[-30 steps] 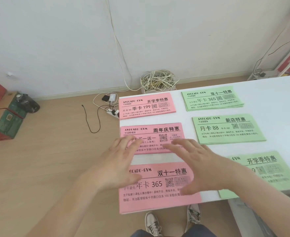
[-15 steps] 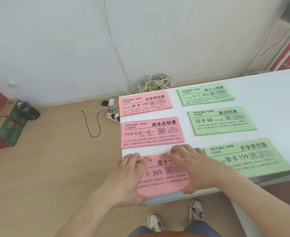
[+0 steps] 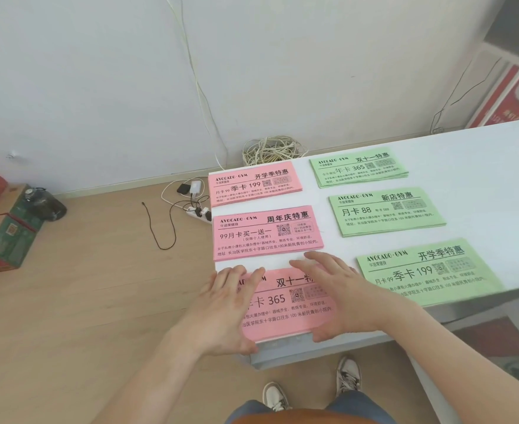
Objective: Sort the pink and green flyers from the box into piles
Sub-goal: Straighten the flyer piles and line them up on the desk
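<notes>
Three pink flyer piles lie in a column at the table's left end: the far pink pile (image 3: 253, 182), the middle pink pile (image 3: 267, 232) and the near pink pile (image 3: 285, 304). To their right lie three green piles: the far green pile (image 3: 357, 166), the middle green pile (image 3: 385, 211) and the near green pile (image 3: 426, 270). My left hand (image 3: 224, 307) rests with straight fingers on the near pink pile's left edge. On that pile's right edge lies my right hand (image 3: 341, 295), fingers spread flat. No box is in view.
The white table (image 3: 481, 166) ends just left of the pink piles and at the front edge under my hands. On the wooden floor sit a coil of cable (image 3: 272, 149), a power strip with chargers (image 3: 195, 206) and red-green boxes (image 3: 4, 228).
Both hands moved from hovering over the middle pink pile down onto the sides of the near pink pile. That pile now lies a little farther onto the table.
</notes>
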`<state>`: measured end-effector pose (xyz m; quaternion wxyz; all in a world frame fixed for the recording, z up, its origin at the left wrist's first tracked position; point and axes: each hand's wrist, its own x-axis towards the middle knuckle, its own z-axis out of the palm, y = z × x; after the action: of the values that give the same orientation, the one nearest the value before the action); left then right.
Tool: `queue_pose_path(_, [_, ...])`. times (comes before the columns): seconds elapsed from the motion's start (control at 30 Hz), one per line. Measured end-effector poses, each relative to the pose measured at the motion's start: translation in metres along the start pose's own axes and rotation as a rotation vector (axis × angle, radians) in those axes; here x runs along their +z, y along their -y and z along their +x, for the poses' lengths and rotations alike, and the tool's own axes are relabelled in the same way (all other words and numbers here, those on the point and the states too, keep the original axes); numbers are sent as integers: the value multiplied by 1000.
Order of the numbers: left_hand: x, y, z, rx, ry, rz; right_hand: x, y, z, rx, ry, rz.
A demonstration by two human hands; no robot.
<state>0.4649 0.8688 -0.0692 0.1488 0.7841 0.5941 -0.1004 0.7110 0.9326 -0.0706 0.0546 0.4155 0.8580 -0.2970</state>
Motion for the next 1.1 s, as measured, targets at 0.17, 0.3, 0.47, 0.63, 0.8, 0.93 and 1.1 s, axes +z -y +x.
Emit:
queue_pose_path(0.17, [13, -1, -4, -159, -253, -446, 36, 9, -1, 80, -454, 525])
queue_pose_path(0.3, [23, -10, -2, -344, -428, -923, 49, 17, 0, 122, -591, 687])
queue_pose_path(0.47, [25, -15, -2, -310, -455, -965, 48, 20, -1, 164, -608, 783])
queue_pose_path(0.63, [27, -9, 0, -323, -433, -935, 42, 13, -8, 162, -676, 768])
queue_pose_path(0.8, [23, -7, 3, -324, -451, -992, 37, 9, -10, 128, -625, 807])
queue_pose_path(0.93, [28, -14, 7, -372, -433, -951, 45, 9, -6, 93, -588, 794])
queue_pose_path(1.1, [32, -23, 10, -368, -417, -836, 42, 4, -10, 61, -595, 834])
